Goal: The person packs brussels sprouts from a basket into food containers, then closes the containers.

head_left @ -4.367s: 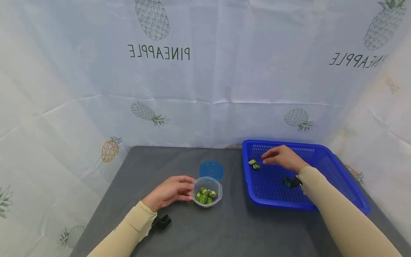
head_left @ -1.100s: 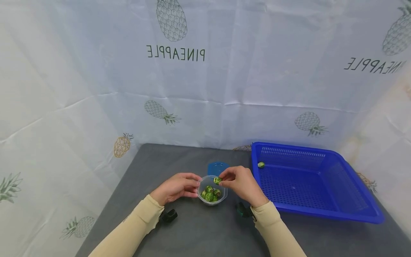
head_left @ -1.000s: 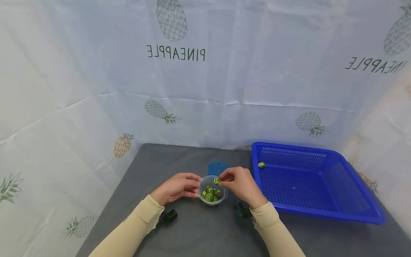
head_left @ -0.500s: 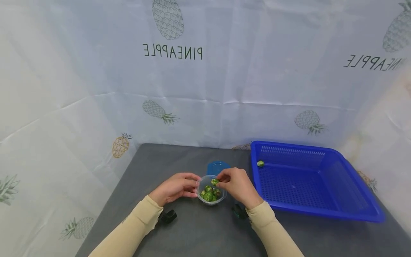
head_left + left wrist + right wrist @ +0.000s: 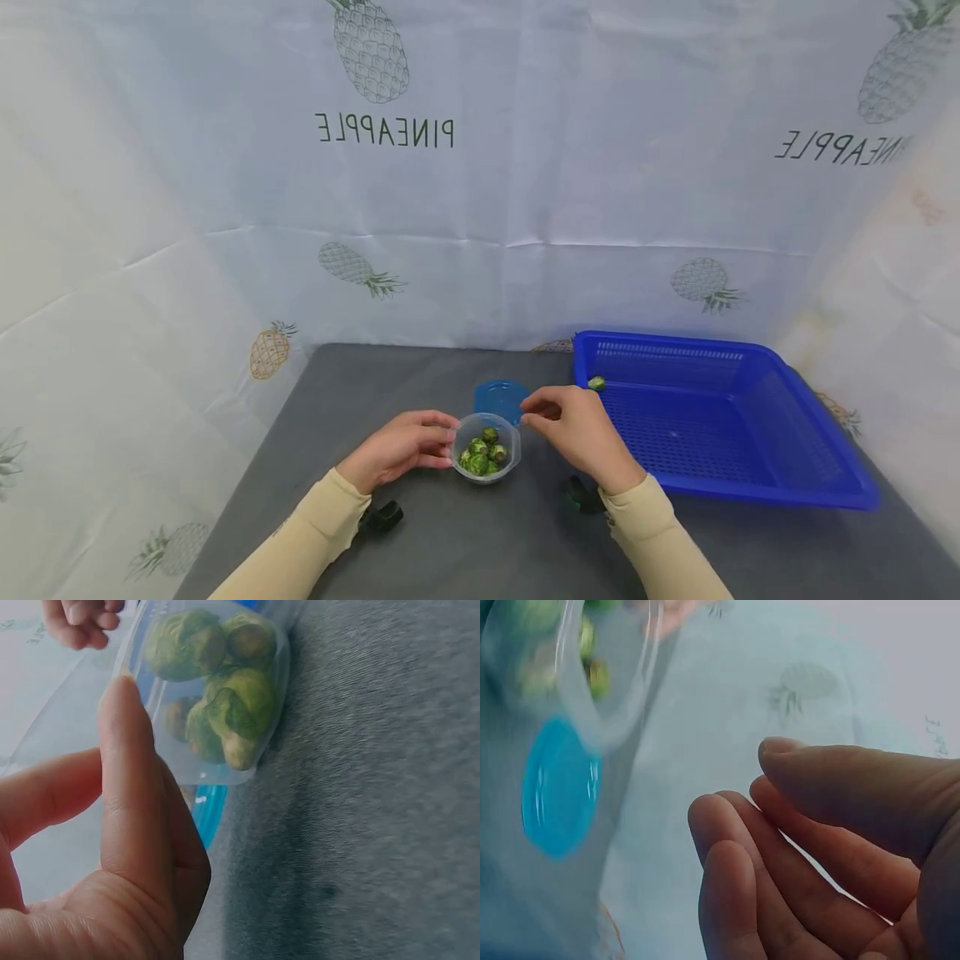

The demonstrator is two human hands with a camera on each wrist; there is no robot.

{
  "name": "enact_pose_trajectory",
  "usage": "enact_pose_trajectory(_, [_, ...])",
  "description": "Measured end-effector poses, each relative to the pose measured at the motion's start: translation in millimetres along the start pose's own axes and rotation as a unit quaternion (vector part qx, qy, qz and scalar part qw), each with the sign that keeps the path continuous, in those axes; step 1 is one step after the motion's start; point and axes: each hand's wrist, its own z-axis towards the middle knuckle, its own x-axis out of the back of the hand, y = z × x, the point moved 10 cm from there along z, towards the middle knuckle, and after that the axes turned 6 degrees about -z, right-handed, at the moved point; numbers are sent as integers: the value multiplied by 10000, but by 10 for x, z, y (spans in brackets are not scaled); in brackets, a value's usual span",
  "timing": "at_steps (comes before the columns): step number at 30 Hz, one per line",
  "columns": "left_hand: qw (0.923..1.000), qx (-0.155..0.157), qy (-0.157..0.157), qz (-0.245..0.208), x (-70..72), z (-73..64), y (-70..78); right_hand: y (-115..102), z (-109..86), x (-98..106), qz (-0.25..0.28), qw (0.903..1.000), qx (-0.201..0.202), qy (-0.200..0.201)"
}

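A clear plastic container [image 5: 512, 467] stands on the grey table with several Brussels sprouts [image 5: 477, 463] in it. My left hand [image 5: 397, 450] touches its left side with fingers spread along the wall and rim; the left wrist view shows a fingertip by the sprouts [image 5: 240, 705] behind the clear wall. My right hand [image 5: 581, 429] is just right of the container, thumb and fingers apart with nothing between them, as the right wrist view of that hand [image 5: 832, 855] shows. One more Brussels sprout [image 5: 596, 383] lies in the blue basket [image 5: 720, 492], at its left end.
A blue lid [image 5: 500, 398] lies flat on the table behind the container. The basket fills the table's right side, its near rim raised. A white curtain [image 5: 480, 183] printed with pineapples hangs behind and at the sides.
My right hand carried a Brussels sprout from the basket to over the container, then let it go inside. It has since drawn back to the right. My left hand stayed at the container.
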Motion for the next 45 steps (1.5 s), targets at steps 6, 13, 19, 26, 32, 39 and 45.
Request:
enact_pose_trajectory(6, [9999,-131,41,96,40,-18,45,239,139,468,-461,9988,-14,-157])
enact_pose_trajectory(13, [9999,-99,27,-32,40,-16,5,915,491,666,-716,9942,-310,-746])
enact_pose_trajectory(19, [9999,-146,-15,-76,19,5,-13,1378,659,580,-717,9904,-470,-1083])
enact_pose_trajectory(26, [9998,-167,54,-16,61,-3,22,1532,840,546,-866,9874,-652,-1157])
enact_pose_trajectory(32, [9998,-172,13,-49,33,-31,25,1670,908,503,-821,9842,-992,-1211])
enact_pose_trajectory(39, [9998,-127,-51,-137,-26,-30,-13,1790,908,478,-653,9840,-1168,-1179])
enact_pose_trajectory(45, [9997,-25,-55,-222,-43,-39,-55,1803,876,409,-424,9838,-1213,-1250])
